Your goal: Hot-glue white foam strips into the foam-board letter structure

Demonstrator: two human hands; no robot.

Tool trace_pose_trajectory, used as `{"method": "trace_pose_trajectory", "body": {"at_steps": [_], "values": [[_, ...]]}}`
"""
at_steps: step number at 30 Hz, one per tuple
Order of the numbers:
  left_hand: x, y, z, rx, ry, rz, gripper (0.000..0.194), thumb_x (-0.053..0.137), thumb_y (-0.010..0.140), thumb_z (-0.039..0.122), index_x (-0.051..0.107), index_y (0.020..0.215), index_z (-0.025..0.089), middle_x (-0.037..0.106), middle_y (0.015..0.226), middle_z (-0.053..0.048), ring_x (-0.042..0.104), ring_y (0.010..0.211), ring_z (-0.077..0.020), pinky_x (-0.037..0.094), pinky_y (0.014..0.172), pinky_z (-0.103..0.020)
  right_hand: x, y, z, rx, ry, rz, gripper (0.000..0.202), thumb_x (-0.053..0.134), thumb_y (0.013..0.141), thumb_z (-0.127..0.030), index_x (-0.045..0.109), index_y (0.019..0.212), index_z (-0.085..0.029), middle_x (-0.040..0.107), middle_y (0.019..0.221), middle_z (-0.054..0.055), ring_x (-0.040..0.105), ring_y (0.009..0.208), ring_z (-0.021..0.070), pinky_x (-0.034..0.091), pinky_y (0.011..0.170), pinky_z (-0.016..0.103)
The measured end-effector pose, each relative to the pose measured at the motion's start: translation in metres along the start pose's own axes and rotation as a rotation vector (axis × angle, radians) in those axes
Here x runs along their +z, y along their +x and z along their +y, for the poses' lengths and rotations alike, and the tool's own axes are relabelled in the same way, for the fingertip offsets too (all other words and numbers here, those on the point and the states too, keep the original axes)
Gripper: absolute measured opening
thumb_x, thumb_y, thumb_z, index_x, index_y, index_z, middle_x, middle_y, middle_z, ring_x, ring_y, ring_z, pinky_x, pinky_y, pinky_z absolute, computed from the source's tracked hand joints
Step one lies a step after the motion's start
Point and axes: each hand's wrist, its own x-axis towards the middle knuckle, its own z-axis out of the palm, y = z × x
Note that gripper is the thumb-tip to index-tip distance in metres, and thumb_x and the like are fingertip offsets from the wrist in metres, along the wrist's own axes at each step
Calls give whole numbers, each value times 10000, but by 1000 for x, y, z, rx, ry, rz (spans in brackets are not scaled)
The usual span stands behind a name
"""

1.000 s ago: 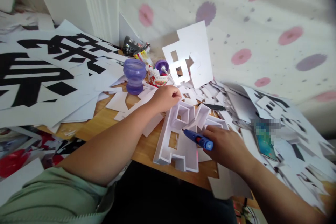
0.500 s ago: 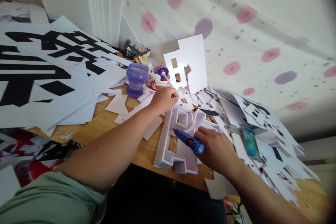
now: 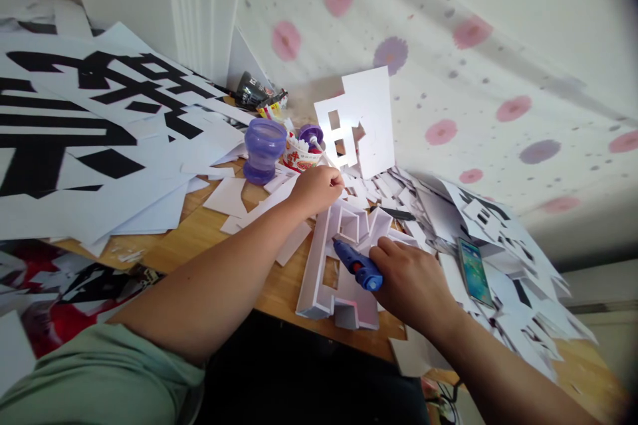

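A white foam-board letter shape with raised side walls lies on the wooden table in front of me. My right hand is closed on a blue glue gun, whose nozzle points into the letter shape just below its square inner frame. My left hand is closed in a fist at the far upper end of the shape. Whatever its fingers hold, if anything, is hidden.
Around the letter lie many white board scraps. A purple cup and a paper tub stand behind my left hand. A phone rests to the right. Sheets with black shapes cover the left side.
The glue gun's nozzle has shifted slightly up and to the right inside the letter shape, and the gun tilts more steeply. My left hand stays at the far end.
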Motion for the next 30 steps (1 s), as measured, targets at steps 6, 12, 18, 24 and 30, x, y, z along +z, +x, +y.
{"method": "trace_pose_trajectory", "body": {"at_steps": [6,12,18,24,30], "values": [[-2,0,2,-5,4,-7,152,542,733,149,662,652,195,696,732,-16,607,729,-184,423,661,-311,-6,-1,3,-16,-5,18,122,551,792,-135,629,709,-178,616,700,45,530,601,163,170,549,317],[-1,0,1,-12,7,-7,150,544,734,154,671,667,197,702,738,-16,609,728,-184,435,663,-306,-9,-4,7,-23,-15,68,210,521,863,-195,600,669,-182,598,664,39,520,576,162,194,556,310],[-1,0,0,-17,8,-11,146,542,727,160,665,658,199,694,720,-7,604,711,-181,419,635,-299,-9,-5,10,7,-22,70,230,531,887,-258,588,677,-182,616,684,40,538,585,161,196,553,311],[-1,1,-1,-16,12,-13,139,546,720,170,654,639,203,692,709,-9,607,708,-185,416,633,-303,1,-11,18,97,89,9,153,569,827,-277,608,710,-187,630,714,30,575,604,156,247,525,278],[-2,2,-4,-26,16,-17,136,534,716,182,656,660,201,703,736,-13,612,717,-186,434,654,-303,16,-38,39,174,553,114,142,555,869,-318,625,807,-213,657,802,25,620,675,164,460,603,286]]}}
